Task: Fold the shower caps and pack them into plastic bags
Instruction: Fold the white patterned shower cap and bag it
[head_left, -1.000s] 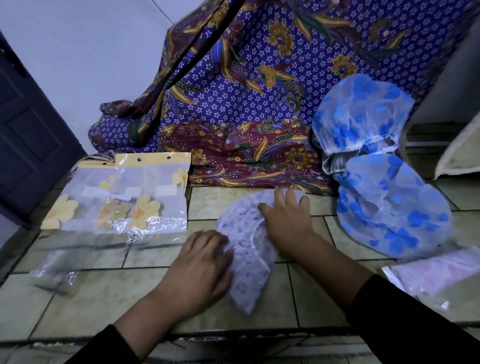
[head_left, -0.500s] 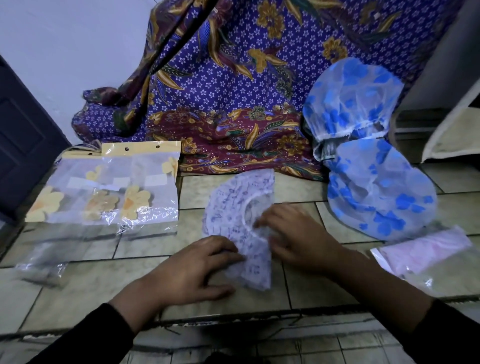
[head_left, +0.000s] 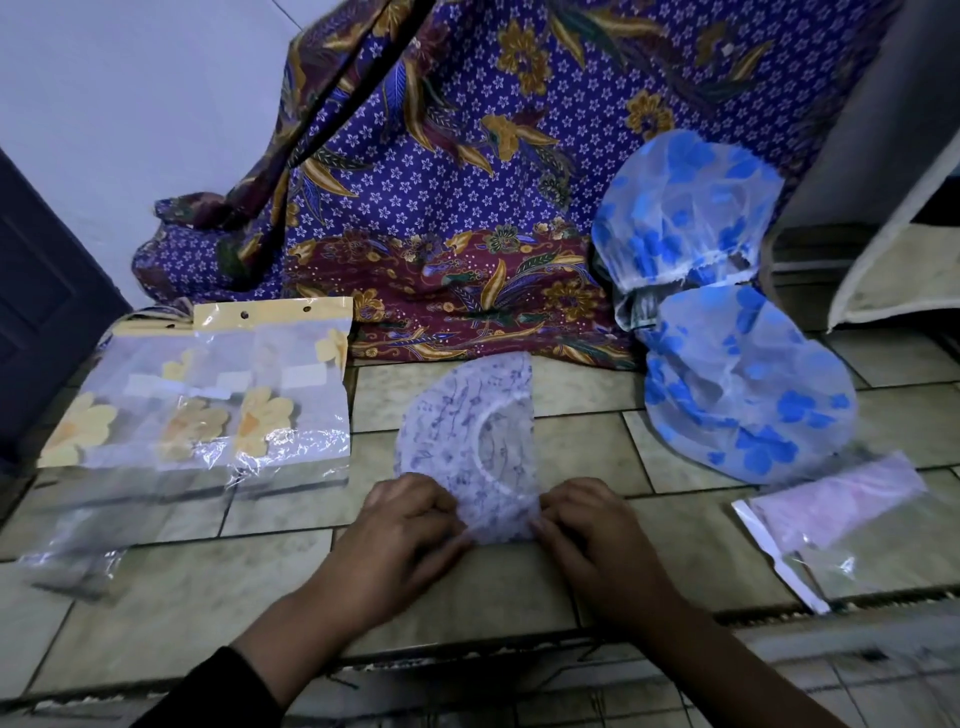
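Observation:
A white shower cap with a fine purple print (head_left: 457, 426) lies folded in half on the tiled floor, its straight fold on the right and its elastic rim showing as a curve. My left hand (head_left: 400, 530) and my right hand (head_left: 587, 530) pinch its near end from either side. Two unfolded caps with blue flowers (head_left: 737, 395) lie at the right, one above the other. Packed bags with yellow-flowered caps (head_left: 208, 405) lie at the left. A clear bag holding a pink cap (head_left: 836, 509) lies at the right.
A purple and maroon batik cloth (head_left: 467, 197) hangs behind the work area. An empty clear plastic bag (head_left: 78, 551) lies at the near left. A dark door (head_left: 41, 312) stands at the far left. A step edge (head_left: 467, 654) runs just below my hands.
Both hands slid toward me along the cap, from pressing its middle to pinching its near end. The cap now lies flatter and straighter.

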